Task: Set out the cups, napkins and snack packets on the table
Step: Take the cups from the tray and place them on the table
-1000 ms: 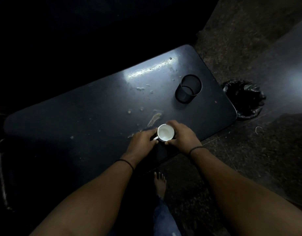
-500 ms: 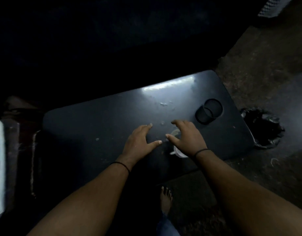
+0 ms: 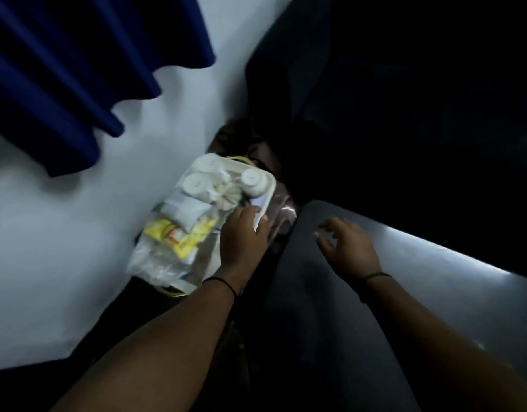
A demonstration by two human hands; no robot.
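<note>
A white tray (image 3: 270,185) sits left of the dark table (image 3: 419,292), against the wall. On it stand white cups (image 3: 195,182) upside down, beside white packets (image 3: 183,211) and yellow snack packets (image 3: 173,236); clear plastic wrapping (image 3: 155,263) lies at its near end. My left hand (image 3: 244,236) is at the tray's near-right rim, fingers curled over the edge; blur hides whether it grips. My right hand (image 3: 345,248) hovers over the table's left end, fingers spread, holding nothing. The cup set down earlier is out of view.
A pale wall (image 3: 48,233) runs along the left, with a dark blue curtain (image 3: 63,69) hanging above it. Everything beyond the table at upper right is in darkness. The picture is blurred by motion.
My view has swung left from the table to the tray by the wall. Both hands left the white cup on the table; the left reached the tray, the right trails over the table end.
</note>
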